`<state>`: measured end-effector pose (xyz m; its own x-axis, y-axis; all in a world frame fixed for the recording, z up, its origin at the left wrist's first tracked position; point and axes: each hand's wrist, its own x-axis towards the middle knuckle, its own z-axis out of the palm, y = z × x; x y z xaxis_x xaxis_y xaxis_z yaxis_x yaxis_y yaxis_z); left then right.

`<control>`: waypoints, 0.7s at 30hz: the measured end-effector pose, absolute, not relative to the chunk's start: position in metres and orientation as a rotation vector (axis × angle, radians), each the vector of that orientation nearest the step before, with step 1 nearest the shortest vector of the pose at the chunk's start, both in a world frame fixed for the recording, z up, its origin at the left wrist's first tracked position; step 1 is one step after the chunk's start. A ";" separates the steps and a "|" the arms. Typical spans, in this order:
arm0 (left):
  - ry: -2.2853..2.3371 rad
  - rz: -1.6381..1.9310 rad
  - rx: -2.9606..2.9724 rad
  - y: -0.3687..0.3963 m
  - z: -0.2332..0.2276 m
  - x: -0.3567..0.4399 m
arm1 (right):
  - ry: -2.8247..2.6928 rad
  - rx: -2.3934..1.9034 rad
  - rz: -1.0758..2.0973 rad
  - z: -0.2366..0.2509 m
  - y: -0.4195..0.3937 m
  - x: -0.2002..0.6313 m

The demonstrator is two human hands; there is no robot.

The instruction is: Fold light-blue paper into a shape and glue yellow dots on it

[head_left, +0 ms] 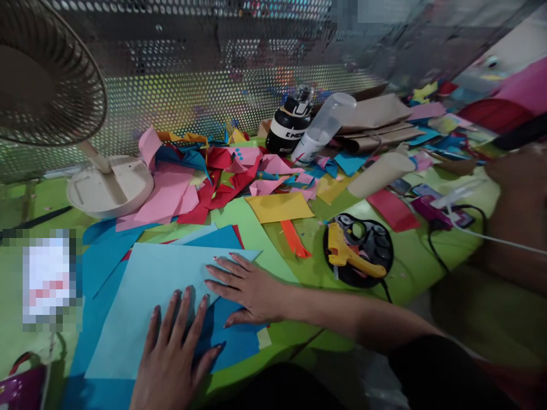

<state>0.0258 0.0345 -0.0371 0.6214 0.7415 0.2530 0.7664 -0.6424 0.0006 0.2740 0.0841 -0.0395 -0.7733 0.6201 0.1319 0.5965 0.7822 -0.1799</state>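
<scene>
My left hand (pixel 171 347) lies on the pale sheet (pixel 147 276), fingers spread. My right hand (pixel 256 289) does too, fingers apart.

Light blue paper (pixel 141 290) lies flat; atop darker blue sheets (pixel 239 339).

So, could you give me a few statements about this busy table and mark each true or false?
1. The left hand is over light blue paper. True.
2. The right hand is clenched in a fist. False: it is open, palm down.
3. A yellow glue gun lies in a black tray. True.
4. The desk fan stands at the picture's right. False: it stands at the left.
</scene>
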 end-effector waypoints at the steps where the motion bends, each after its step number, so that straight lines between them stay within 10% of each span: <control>1: -1.272 -0.344 -2.730 0.035 -0.037 0.026 | -2.785 -0.964 0.179 -0.039 0.084 0.274; 21: -1.248 -0.281 -2.675 0.031 -0.037 0.026 | -2.819 -0.846 0.220 -0.039 0.078 0.274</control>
<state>0.0262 0.0313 -0.0375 0.6309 0.7367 0.2436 0.7699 -0.6332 -0.0791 0.2741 0.0778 -0.0393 -0.8191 0.5568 0.1381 0.5286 0.8261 -0.1954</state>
